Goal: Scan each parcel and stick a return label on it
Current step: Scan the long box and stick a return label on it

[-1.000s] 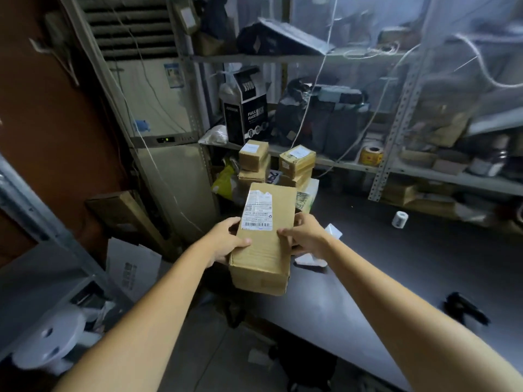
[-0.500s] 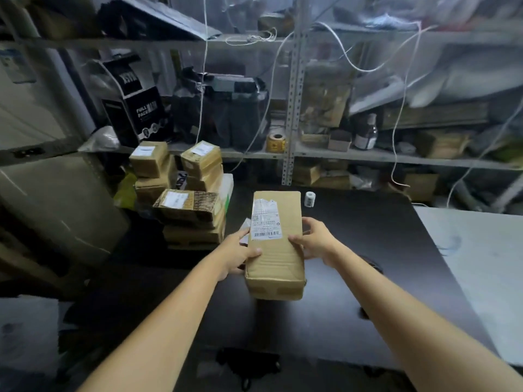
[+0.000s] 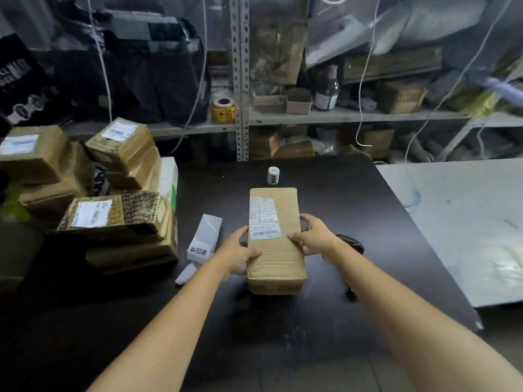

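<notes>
A dark table (image 3: 325, 176) filled the middle of the frame. Behind it, a grey metal shelf rack (image 3: 240, 80) ran across the top, crowded with cartons and black bags. A yellow tape roll (image 3: 223, 108) sat just left of the rack's upright post and a brown bottle (image 3: 327, 89) sat to its right.

At the left edge of the frame stood a stack of parcels (image 3: 113, 216), brown boxes piled unevenly, several with white shipping labels facing up. Just right of the stack, a strip of return labels (image 3: 205, 239) lay flat on the table, its nearer end printed with dark characters.

The left hand (image 3: 240, 254) grasped the left long side of the parcel (image 3: 278, 264), thumb on top and fingers curled under the edge. The parcel was a long brown box at the centre of the frame, lying lengthwise away from the person, with its shipping label (image 3: 264, 219) and barcode facing up on the far half. Whether its underside touched the table could not be told.

Beyond its far end stood a small white label roll (image 3: 273, 175). The right hand (image 3: 314, 239) clasped the opposite long side, thumb on the top face. Just behind that hand lay a dark scanner (image 3: 351, 241), partly hidden. A pale surface (image 3: 452, 222) filled the right of the frame.
</notes>
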Demonstrator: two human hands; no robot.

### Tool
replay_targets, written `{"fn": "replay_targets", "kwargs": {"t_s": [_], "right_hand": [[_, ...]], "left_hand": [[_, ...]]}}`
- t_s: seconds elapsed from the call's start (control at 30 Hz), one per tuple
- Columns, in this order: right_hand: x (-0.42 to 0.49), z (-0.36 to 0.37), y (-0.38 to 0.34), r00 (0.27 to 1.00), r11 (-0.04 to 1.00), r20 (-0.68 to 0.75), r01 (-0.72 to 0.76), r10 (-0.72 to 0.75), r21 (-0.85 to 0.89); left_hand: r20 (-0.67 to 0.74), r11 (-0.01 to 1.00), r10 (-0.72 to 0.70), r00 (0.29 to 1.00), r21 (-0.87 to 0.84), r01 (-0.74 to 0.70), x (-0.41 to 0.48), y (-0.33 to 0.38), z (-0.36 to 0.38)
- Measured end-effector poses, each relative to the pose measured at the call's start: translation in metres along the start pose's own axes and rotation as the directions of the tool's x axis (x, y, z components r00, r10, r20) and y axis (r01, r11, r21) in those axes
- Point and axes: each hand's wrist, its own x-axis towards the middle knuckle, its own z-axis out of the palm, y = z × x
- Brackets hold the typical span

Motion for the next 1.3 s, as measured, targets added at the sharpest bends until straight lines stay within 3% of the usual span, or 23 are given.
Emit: {"fn": "replay_targets", "kwargs": {"t_s": [0.17, 0.63, 0.73, 0.83, 0.97, 1.1, 1.2, 1.3], "right_hand": [[0.027, -0.003, 0.005, 0.999, 0.997, 0.021, -0.032, 0.033, -0.064], [0.045, -0.016, 0.014, 0.999, 0.995, 0.042, -0.019, 0.023, -0.099], [0.039, -0.025, 0.027, 0.999, 0.982, -0.032, 0.000, -0.007, -0.187], [0.031, -0.046, 0.046, 0.977, 0.942, -0.200, 0.000, -0.071, -0.337], [0.025, -0.078, 0.081, 0.901, 0.838, -0.429, -0.181, -0.069, -0.515], [0.024, -0.088, 0.113, 0.845, 0.776, -0.521, -0.406, 0.117, -0.483], [0.026, -0.085, 0.131, 0.856, 0.776, -0.467, -0.444, 0.220, -0.448], [0.030, -0.081, 0.135, 0.841, 0.806, -0.493, -0.444, 0.223, -0.392]], "left_hand": [[-0.036, 0.990, 0.041, 0.999, 0.136, -0.036, 0.019, -0.005, -0.001], [-0.107, 0.999, 0.006, 0.994, 0.043, -0.002, 0.030, -0.008, 0.016], [-0.118, 1.000, 0.014, 0.993, 0.023, -0.011, 0.030, -0.012, 0.017], [-0.101, 0.999, 0.024, 0.995, 0.036, -0.020, 0.030, -0.014, 0.017], [-0.070, 0.997, 0.033, 0.997, 0.069, -0.029, 0.028, -0.016, 0.016], [-0.060, 0.998, 0.037, 0.998, 0.049, -0.034, 0.031, -0.019, 0.012], [-0.053, 0.999, 0.040, 0.998, 0.037, -0.039, 0.033, -0.022, 0.011], [-0.053, 0.999, 0.047, 0.997, 0.028, -0.046, 0.037, -0.025, 0.010]]}}
